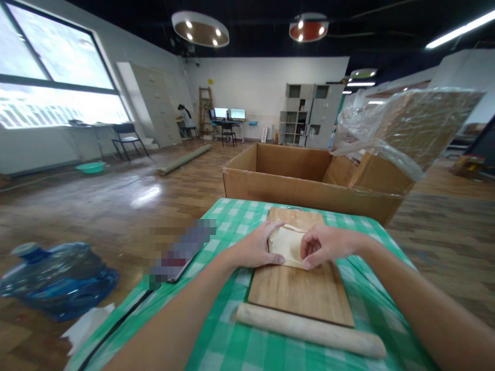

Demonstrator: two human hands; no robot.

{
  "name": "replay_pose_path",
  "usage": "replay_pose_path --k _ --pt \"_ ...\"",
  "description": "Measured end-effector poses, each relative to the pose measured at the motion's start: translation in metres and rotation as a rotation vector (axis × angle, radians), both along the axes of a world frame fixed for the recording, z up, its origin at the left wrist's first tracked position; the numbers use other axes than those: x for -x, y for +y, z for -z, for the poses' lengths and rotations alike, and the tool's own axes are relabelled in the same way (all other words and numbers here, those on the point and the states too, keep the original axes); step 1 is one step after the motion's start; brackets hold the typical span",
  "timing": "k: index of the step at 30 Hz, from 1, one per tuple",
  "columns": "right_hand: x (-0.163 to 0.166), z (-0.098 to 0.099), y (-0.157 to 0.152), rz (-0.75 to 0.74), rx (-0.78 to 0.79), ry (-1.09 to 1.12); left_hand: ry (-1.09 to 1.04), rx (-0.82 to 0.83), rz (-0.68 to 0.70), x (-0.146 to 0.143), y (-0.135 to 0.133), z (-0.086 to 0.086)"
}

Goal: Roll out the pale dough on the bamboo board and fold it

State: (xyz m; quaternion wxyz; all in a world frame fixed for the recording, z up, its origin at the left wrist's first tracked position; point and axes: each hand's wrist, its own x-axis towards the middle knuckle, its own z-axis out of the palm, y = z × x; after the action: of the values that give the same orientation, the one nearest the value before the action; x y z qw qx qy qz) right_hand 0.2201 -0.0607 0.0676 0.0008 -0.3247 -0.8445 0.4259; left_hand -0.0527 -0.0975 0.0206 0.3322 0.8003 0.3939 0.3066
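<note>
A pale, flat sheet of dough (286, 244) lies on a wooden board (299, 291), with a folded-looking ridge along its far edge. My left hand (258, 246) rests at the sheet's left end, thumb and fingers spread apart, touching its near and far edges. At the right end, my right hand (323, 243) has its fingers curled and thumb pressed in, pinching the dough's edge. Part of the dough is hidden behind those fingers. A wooden rolling pin (309, 330) lies along the near side of the board, out of both hands.
A green-and-white checked cloth (220, 319) covers the table. On its left lies a blurred flat device (181, 255) with a black cable. A large cardboard box (278, 183) stands behind the table. On the floor at left are a blue water jug (62, 278) and a green basin (91, 167).
</note>
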Motion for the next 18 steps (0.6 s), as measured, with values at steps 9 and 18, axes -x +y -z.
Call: replay_pose_path --k 9,18 --pt "0.009 0.017 -0.004 0.138 0.141 -0.025 -0.099 0.238 0.129 0.019 0.012 -0.008" --pt "0.01 0.015 -0.005 0.137 0.146 -0.033 -0.073 0.191 0.041 0.014 0.01 -0.002"
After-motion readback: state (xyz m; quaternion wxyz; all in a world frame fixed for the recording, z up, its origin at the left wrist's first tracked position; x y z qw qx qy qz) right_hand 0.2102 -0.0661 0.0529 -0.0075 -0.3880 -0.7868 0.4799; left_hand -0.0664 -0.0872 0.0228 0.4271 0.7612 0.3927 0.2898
